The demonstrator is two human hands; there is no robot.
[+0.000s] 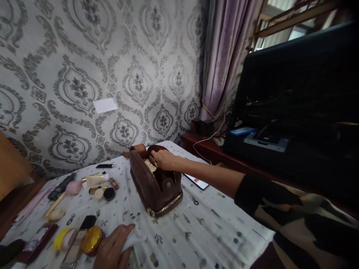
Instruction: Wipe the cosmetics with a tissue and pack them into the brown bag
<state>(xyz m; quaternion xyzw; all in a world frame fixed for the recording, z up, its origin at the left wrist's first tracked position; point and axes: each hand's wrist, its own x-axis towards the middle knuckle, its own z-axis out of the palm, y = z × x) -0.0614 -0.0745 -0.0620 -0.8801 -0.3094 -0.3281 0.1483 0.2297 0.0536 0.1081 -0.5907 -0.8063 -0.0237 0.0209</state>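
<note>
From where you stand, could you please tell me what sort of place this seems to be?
Probably a room in a home, perhaps a bedroom: it has ornate patterned wallpaper, a purple curtain, and a leaf-print cloth with cosmetics spread over it.

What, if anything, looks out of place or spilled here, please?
No spill or damage shows. The one oddity is the white rectangle on the wallpaper, plain and slightly tilted against the pattern; the cosmetics lie loose beside the brown bag.
</note>
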